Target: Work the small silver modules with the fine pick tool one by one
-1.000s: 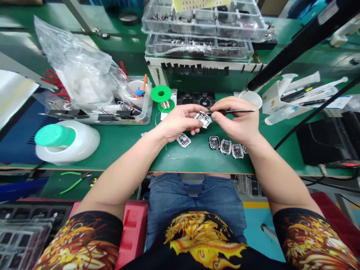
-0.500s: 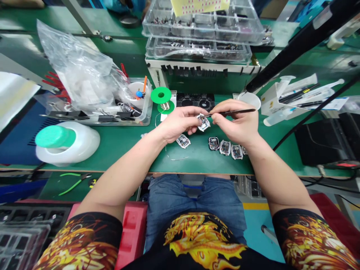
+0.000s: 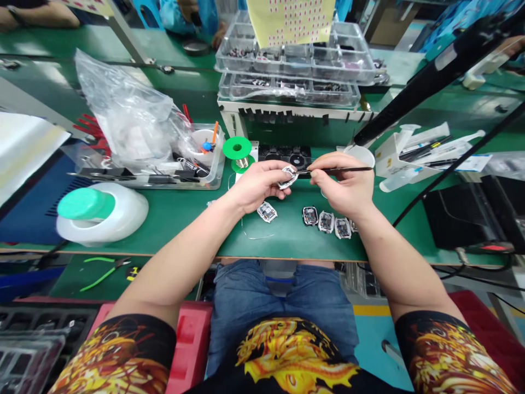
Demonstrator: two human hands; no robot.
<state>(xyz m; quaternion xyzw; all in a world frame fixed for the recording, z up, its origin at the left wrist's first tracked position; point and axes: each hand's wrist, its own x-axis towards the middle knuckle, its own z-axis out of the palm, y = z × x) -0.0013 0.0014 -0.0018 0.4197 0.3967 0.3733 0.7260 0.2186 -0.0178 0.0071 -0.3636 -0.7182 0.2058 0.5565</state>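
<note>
My left hand (image 3: 256, 185) is closed round a small silver watch-like casing (image 3: 288, 176), held tilted above the green bench top (image 3: 172, 210). My right hand (image 3: 343, 189) pinches dark tweezers (image 3: 337, 171), whose tip touches the casing. On the bench below lie more such casings: one (image 3: 267, 212) under my left hand and a row (image 3: 326, 220) under my right wrist.
A green solder spool (image 3: 237, 148) and a black fixture (image 3: 289, 155) stand behind my hands. A clear tray with clips and a plastic bag (image 3: 123, 117) sits at left, next to a white bottle with a green cap (image 3: 100, 210). Clear parts boxes (image 3: 295, 63) are stacked behind. Another person's arm shows at the top left.
The casing in my left hand has turned more edge-on, and the tweezers stay at it. The view has tipped up a little, showing more of the far bench.
</note>
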